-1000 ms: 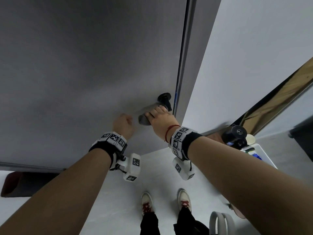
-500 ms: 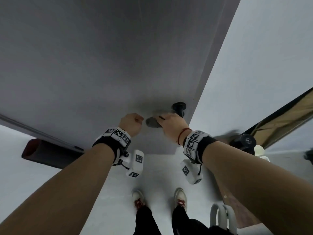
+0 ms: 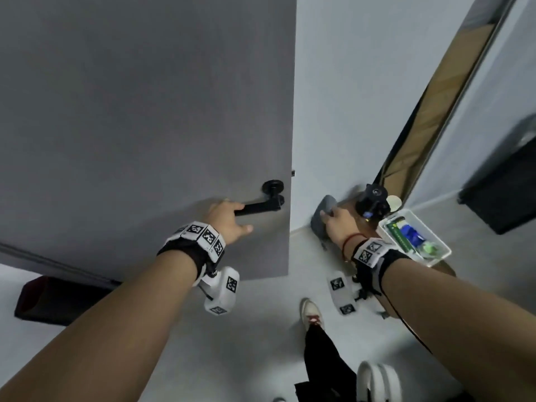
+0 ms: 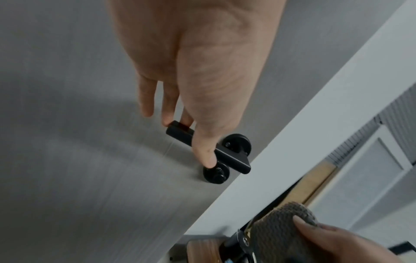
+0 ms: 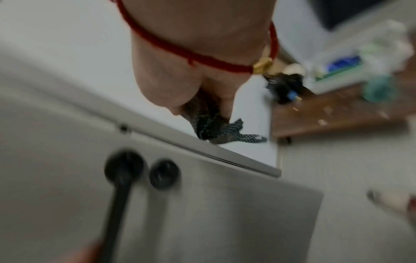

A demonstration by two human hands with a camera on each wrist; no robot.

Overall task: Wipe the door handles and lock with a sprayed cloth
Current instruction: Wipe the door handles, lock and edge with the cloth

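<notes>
The grey door stands ajar, its free edge at centre. Its black lever handle juts leftward from a round rose. My left hand grips the lever's free end, with the thumb across the front of the handle and the fingers behind it. Just below sits the round black lock knob, also blurred in the right wrist view. My right hand is past the door's edge, to the right, and holds a bunched grey cloth, clear of the door. The cloth hangs from its fingers.
A wooden table at the right carries a clear plastic box of small items and a black device. A dark red-brown object lies on the floor at the left. My shoe is below on the pale floor.
My right hand has taken the cloth off the handle and moved right, past the door's edge. My left hand has left the door face and now grips the lever's end. The door has swung.
</notes>
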